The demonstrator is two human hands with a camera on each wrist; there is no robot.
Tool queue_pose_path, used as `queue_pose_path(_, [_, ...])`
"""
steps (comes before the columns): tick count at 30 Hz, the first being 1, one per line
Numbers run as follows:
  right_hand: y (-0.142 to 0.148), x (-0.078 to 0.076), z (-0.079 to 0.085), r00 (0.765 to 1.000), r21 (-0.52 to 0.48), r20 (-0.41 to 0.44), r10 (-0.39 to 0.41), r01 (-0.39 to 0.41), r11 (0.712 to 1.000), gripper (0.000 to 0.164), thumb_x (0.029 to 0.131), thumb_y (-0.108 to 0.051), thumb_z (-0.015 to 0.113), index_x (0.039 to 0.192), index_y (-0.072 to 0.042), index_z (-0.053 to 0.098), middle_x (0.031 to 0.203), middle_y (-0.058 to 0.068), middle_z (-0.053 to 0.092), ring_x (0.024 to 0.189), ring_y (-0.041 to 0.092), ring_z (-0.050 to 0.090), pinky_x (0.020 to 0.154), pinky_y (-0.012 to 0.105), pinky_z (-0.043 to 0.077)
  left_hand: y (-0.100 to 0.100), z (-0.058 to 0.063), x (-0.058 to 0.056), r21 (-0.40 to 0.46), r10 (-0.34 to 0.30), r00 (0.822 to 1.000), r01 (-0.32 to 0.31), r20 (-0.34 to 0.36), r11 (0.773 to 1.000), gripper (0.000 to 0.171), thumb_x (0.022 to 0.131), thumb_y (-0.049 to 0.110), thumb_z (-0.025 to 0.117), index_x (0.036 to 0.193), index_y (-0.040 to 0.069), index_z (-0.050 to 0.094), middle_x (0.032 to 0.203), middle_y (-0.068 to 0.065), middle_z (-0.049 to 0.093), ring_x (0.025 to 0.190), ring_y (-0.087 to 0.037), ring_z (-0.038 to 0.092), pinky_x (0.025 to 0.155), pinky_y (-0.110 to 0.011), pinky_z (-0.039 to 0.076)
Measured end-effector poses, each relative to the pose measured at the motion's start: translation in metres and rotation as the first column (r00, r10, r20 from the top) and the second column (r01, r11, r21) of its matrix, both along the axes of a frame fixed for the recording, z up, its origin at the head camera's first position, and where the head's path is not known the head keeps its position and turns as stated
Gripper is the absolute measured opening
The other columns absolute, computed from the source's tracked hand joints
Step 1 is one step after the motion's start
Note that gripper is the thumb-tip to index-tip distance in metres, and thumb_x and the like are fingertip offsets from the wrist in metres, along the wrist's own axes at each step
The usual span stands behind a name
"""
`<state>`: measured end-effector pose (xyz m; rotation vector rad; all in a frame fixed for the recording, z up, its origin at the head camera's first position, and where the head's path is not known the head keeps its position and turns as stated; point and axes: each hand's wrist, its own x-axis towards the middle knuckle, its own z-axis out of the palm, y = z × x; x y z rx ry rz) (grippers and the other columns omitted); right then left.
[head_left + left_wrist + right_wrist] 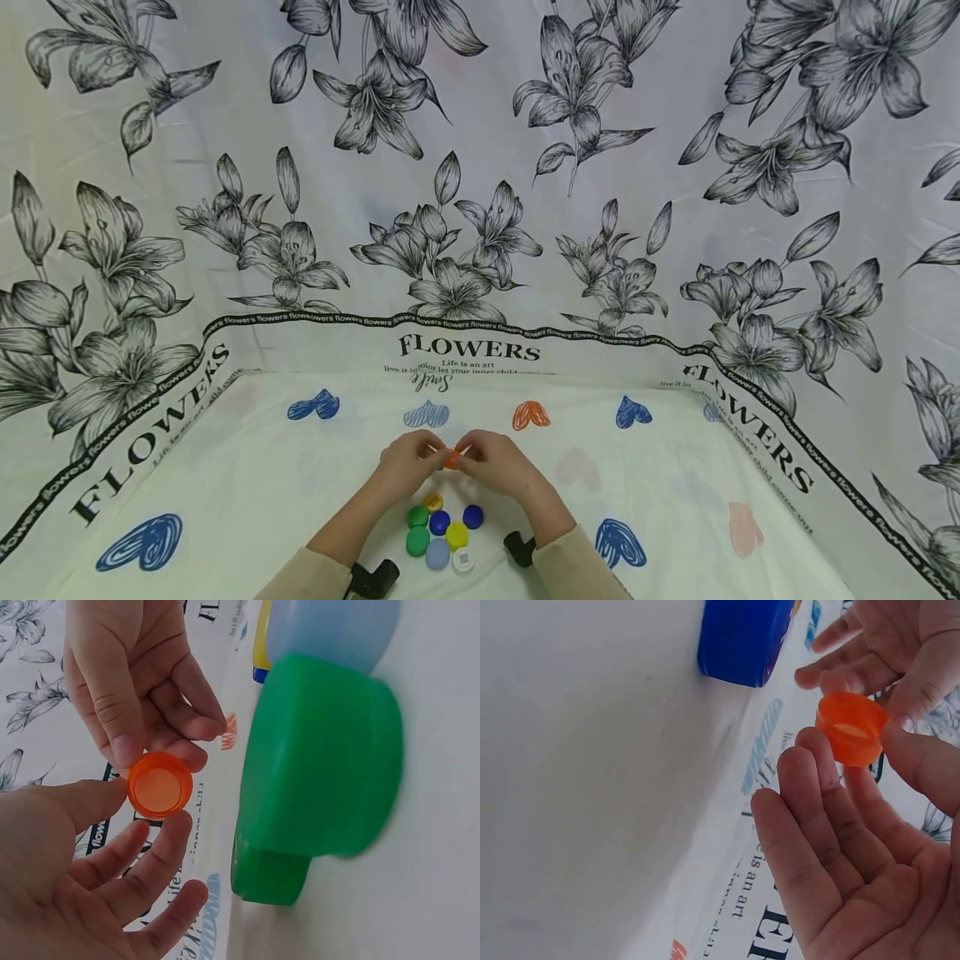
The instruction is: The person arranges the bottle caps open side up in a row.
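Observation:
In the head view an orange bottle cap (452,459) is held between both hands above the cloth. My left hand (408,467) pinches it with thumb and fingertips from one side, and my right hand (493,463) pinches it from the other. The left wrist view looks into the hollow open side of the orange cap (159,786), its round rim between the left thumb and fingers. From the right wrist the cap (852,729) shows tilted, with the right thumb on its side and the other fingers stretched out below.
Loose caps lie grouped nearer the body: green (417,541), yellow (457,536), dark blue (473,517), pale blue (437,553) and white (463,559) among them. A heart-printed white cloth (300,517) covers the table. Behind hangs a flower-printed curtain (480,125).

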<state>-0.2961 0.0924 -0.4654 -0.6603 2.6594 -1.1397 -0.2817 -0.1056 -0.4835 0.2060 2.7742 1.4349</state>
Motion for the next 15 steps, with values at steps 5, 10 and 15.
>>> queue_pose_path(5, [-0.0003, 0.0003, -0.0028, 0.998, -0.061, 0.032, -0.048, 0.050, 0.997, 0.015, 0.099, -0.026, 0.069, 0.104, -0.015, 0.061, 0.087, -0.002, 0.071, 0.075, 0.015, 0.063, 0.068, 0.033, 0.051, 0.0016, 0.0001, 0.0015, 0.076, 0.030, 1.000, -0.030, 0.003, 0.997, 0.020, 0.098, 0.029, 0.071, 0.093, 0.010, 0.067, 0.079, 0.001, 0.067, 0.072, -0.017, 0.058, 0.066, -0.032, 0.049])
queue_pose_path(10, [-0.0013, -0.0012, -0.0044, 0.996, -0.075, 0.039, -0.078, 0.081, 0.994, 0.011, 0.102, -0.026, 0.064, 0.099, -0.017, 0.061, 0.085, 0.000, 0.071, 0.074, 0.017, 0.061, 0.067, 0.033, 0.050, 0.0030, -0.0015, 0.0008, 0.113, 0.039, 0.999, -0.037, -0.014, 0.993, 0.017, 0.098, 0.025, 0.071, 0.094, 0.008, 0.070, 0.083, 0.001, 0.068, 0.076, -0.018, 0.059, 0.070, -0.033, 0.052])
queue_pose_path(15, [-0.0014, -0.0025, -0.0064, 0.995, -0.078, 0.041, -0.087, 0.090, 0.993, 0.011, 0.102, -0.027, 0.064, 0.101, -0.016, 0.061, 0.082, -0.002, 0.071, 0.074, 0.018, 0.063, 0.067, 0.033, 0.049, 0.0040, -0.0036, 0.0005, 0.112, 0.041, 0.999, -0.037, -0.031, 0.993, 0.012, 0.097, 0.020, 0.073, 0.095, 0.008, 0.072, 0.087, 0.001, 0.068, 0.080, -0.017, 0.060, 0.072, -0.032, 0.054])
